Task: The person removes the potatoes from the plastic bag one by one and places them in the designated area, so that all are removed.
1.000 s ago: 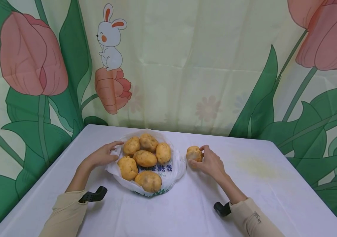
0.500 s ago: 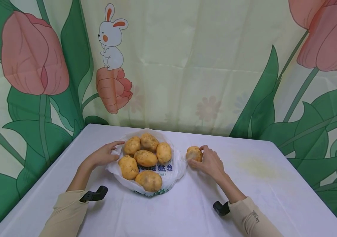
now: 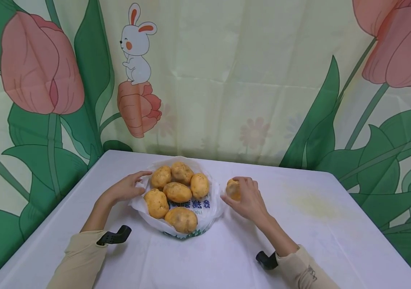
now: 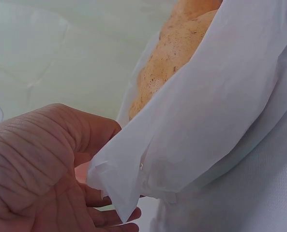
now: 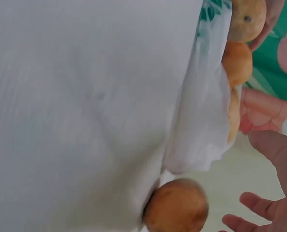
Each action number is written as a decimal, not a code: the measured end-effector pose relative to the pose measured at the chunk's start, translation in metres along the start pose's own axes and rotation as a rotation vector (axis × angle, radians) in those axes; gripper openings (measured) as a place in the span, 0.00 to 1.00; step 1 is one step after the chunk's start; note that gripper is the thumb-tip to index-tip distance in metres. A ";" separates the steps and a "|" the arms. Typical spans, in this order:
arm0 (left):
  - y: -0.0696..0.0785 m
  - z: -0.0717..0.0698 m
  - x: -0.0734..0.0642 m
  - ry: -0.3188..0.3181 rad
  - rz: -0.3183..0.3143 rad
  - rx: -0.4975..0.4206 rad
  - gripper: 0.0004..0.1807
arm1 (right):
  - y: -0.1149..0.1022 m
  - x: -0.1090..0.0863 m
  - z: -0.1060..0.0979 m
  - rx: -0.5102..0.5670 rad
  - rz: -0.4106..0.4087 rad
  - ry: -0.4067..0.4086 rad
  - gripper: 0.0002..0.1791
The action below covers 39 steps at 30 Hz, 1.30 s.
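A white plastic bag with dark printing lies spread on the table, its rim rolled open around several yellow-brown potatoes. At the bag's left side my left hand holds the rim; in the left wrist view a fold of plastic lies between thumb and fingers. A single potato sits on the cloth just right of the bag. My right hand is beside and partly in front of it. In the right wrist view its fingers are spread, apart from the lone potato.
A white cloth covers the table, with a faint yellowish stain at the right. Behind the far edge hangs a curtain printed with tulips and a rabbit. A black wrist mount sticks out from each sleeve.
My right hand has let go of the single potato and shifted slightly left and nearer, its fingers now off it. The left hand and the bag keep their place.
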<state>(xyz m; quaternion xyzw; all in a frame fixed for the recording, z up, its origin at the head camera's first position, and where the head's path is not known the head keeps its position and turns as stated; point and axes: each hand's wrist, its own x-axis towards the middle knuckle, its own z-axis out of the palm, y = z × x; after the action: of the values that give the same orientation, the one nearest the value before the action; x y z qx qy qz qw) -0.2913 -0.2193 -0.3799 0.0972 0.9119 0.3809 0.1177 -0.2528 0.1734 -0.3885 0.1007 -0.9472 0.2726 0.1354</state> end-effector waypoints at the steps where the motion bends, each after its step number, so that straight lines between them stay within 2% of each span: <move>1: 0.000 0.000 0.000 -0.001 -0.003 -0.003 0.38 | -0.004 -0.001 0.001 0.007 -0.018 -0.001 0.38; 8: 0.000 0.000 -0.001 -0.005 0.012 0.011 0.38 | -0.031 -0.011 0.006 0.014 -0.155 -0.012 0.34; 13: 0.001 0.000 -0.002 -0.004 0.026 0.017 0.39 | -0.048 -0.017 0.010 0.017 -0.212 -0.061 0.33; 20: 0.001 0.000 -0.003 -0.006 0.025 0.013 0.40 | -0.064 -0.021 0.017 -0.002 -0.249 -0.241 0.32; 27: 0.003 0.002 -0.003 -0.011 0.024 0.013 0.41 | -0.067 -0.021 0.020 -0.021 -0.443 -0.424 0.31; 39: 0.002 0.003 -0.002 -0.019 0.022 0.009 0.41 | -0.070 -0.016 0.029 -0.020 -0.462 -0.545 0.36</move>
<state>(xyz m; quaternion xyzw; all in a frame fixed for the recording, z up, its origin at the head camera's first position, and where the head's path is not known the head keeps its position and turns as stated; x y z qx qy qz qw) -0.2884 -0.2160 -0.3800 0.1112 0.9113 0.3772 0.1217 -0.2249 0.1014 -0.3830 0.3801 -0.9033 0.1885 -0.0630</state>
